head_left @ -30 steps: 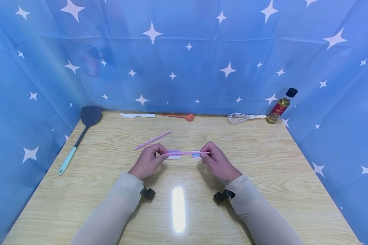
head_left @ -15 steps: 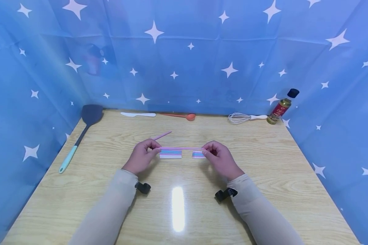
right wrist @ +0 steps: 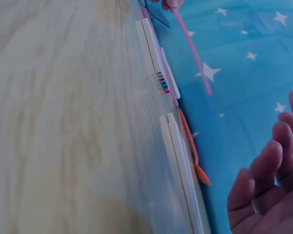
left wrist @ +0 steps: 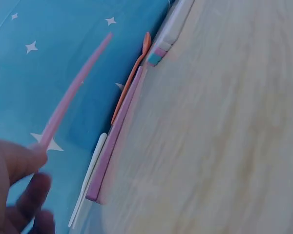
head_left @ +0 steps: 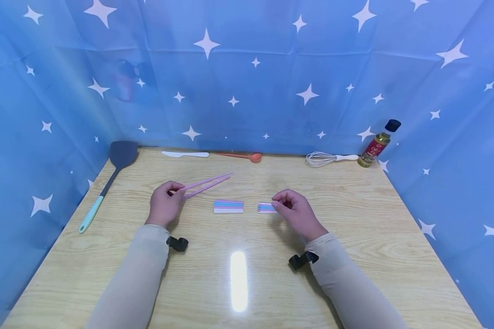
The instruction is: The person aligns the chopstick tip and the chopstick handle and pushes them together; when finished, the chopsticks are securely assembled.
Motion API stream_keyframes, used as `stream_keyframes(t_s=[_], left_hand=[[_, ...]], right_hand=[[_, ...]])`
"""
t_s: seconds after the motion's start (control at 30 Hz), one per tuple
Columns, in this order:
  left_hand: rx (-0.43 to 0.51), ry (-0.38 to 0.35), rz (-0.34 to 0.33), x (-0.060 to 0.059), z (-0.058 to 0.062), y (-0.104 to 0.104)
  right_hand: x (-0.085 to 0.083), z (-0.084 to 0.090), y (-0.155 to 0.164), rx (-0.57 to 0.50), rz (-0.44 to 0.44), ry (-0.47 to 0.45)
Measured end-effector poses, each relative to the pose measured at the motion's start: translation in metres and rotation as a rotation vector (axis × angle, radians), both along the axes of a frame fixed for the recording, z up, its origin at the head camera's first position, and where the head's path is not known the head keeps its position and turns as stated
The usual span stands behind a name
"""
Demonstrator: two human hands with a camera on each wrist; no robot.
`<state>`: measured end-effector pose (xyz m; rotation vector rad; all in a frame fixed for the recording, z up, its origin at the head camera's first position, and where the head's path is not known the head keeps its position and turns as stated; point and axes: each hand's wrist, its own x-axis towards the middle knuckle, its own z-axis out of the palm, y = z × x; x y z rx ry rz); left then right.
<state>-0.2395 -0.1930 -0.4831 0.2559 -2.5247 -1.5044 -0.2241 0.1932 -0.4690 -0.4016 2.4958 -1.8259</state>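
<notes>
The left hand (head_left: 164,204) pinches a thin, tapering pink stick (head_left: 209,180), raised above the pale wood-grain table (head_left: 362,237), where a second straight pink stick (head_left: 207,188) lies slantwise near it. The right hand (head_left: 297,214) is relaxed and holds nothing, its fingers partly covering, in the head view, a small flat piece striped white and blue (head_left: 265,208); a similar flat piece striped pink, blue and white (head_left: 228,206) lies between the two hands

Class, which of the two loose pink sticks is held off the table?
The pink stick pinched by the left hand; the other pink stick lies on the table.
</notes>
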Motion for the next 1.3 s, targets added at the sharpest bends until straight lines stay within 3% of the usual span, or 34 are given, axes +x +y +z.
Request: stream_keyframes(t_s=[0.17, 0.43, 0.87, 1.03, 1.3], left_hand=[[-0.039, -0.018, 0.078, 0.0005, -0.0005, 0.0011], [-0.086, -0.076, 0.111, 0.003, -0.0009, 0.0013], [0.0, -0.058, 0.169, 0.0008, -0.0051, 0.0004], [-0.042, -0.085, 0.152, 0.0015, -0.0035, 0.0008], [-0.117, -0.142, 0.048, 0.0032, -0.0009, -0.0005]], right_hand=[[0.0007, 0.0011, -0.0016, 0.004, 0.013, 0.004], [0.0012, 0.0011, -0.0014, 0.008, 0.018, 0.01], [0.0022, 0.0009, -0.0026, 0.009, 0.03, 0.001], [0.0026, 0.0013, -0.0032, 0.011, 0.034, -0.001], [0.0003, -0.0023, -0.0024, 0.017, 0.029, 0.008]])
